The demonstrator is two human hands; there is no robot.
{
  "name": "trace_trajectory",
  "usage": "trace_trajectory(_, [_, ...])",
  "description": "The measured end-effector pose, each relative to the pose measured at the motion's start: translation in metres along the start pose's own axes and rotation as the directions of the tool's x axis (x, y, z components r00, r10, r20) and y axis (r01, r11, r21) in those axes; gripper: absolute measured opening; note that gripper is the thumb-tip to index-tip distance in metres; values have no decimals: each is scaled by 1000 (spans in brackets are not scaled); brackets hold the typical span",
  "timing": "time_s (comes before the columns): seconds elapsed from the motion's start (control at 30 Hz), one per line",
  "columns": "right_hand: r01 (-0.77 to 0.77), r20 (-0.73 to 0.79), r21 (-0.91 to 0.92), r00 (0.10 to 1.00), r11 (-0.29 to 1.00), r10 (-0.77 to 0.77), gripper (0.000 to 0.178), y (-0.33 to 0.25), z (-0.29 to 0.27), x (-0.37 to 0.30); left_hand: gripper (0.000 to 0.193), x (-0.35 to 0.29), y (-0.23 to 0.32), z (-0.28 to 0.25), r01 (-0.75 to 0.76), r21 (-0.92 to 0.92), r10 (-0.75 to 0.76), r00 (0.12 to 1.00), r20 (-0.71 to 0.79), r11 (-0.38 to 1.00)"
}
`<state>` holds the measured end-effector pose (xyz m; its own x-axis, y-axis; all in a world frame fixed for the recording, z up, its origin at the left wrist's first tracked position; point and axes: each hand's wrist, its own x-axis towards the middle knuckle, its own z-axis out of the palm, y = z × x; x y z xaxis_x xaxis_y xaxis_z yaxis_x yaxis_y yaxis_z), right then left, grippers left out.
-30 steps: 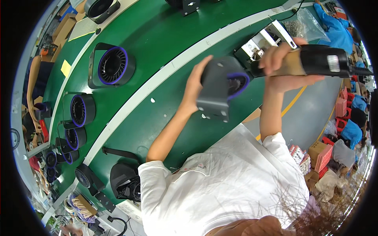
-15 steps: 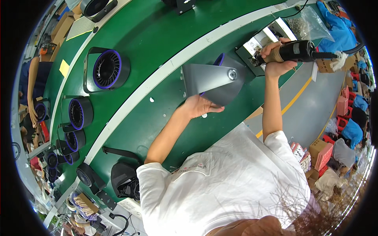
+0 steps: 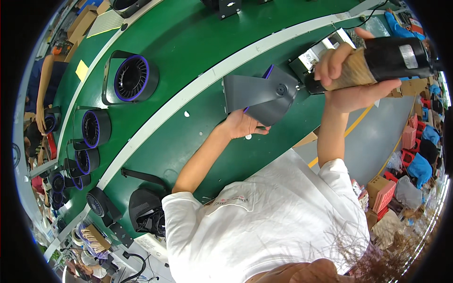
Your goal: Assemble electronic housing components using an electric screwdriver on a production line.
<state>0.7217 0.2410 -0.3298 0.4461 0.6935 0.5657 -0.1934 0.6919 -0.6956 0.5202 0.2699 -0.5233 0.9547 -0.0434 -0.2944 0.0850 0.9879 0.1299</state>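
My left hand (image 3: 240, 124) grips the lower edge of a dark grey fan (image 3: 266, 96) with a flat metal bracket and a purple rim, its fingers partly hidden beneath. A round fitting (image 3: 281, 88) shows on the bracket's side. In my right hand (image 3: 351, 96) is a black electric screwdriver (image 3: 394, 59) with a tan wrap around its grip. The tool lies nearly level, its nose pointing left toward the fan's side. Its tip is close to the housing, just right of the fitting; whether they touch I cannot tell.
Behind the screwdriver stands an open box of small parts (image 3: 325, 47) on the green bench (image 3: 212, 160). Several purple-rimmed fans (image 3: 132, 78) line the far left beyond a white rail (image 3: 188, 92). A black fan cover (image 3: 146, 210) lies near my left elbow. Another person's arm (image 3: 45, 89) shows far left.
My right hand and the screwdriver have risen closer to the camera, with the tool's nose now at the fan's side. The fan has shifted slightly right in my left hand.
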Motion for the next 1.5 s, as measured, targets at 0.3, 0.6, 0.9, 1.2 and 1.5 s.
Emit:
trace_trajectory(0.3, [-187, -70, -172, 982, 967, 178, 103, 18, 19, -7, 66, 7, 2, 0, 3, -41, -1, 998, 65, 999])
trace_trajectory(0.6, [-189, -58, -221, 982, 957, 181, 99, 24, 20, -17, 67, 8, 2, -4, 2, -52, 1, 998, 61, 999])
trace_trajectory(0.9, [-194, -13, -189, 981, 963, 195, 102, 28, 17, -20, 68, 11, 2, -10, -4, -52, 6, 999, 41, 999])
trace_trajectory(1.2, [-201, 109, -123, 971, 972, 215, 102, 38, 8, -23, 68, 9, 3, -13, 9, -61, -6, 999, 51, 998])
trace_trajectory(1.5, [-110, 101, -49, 988, 993, 114, 101, 42, -2, -24, 67, -5, 16, 15, -82, -142, 54, 981, -187, 986])
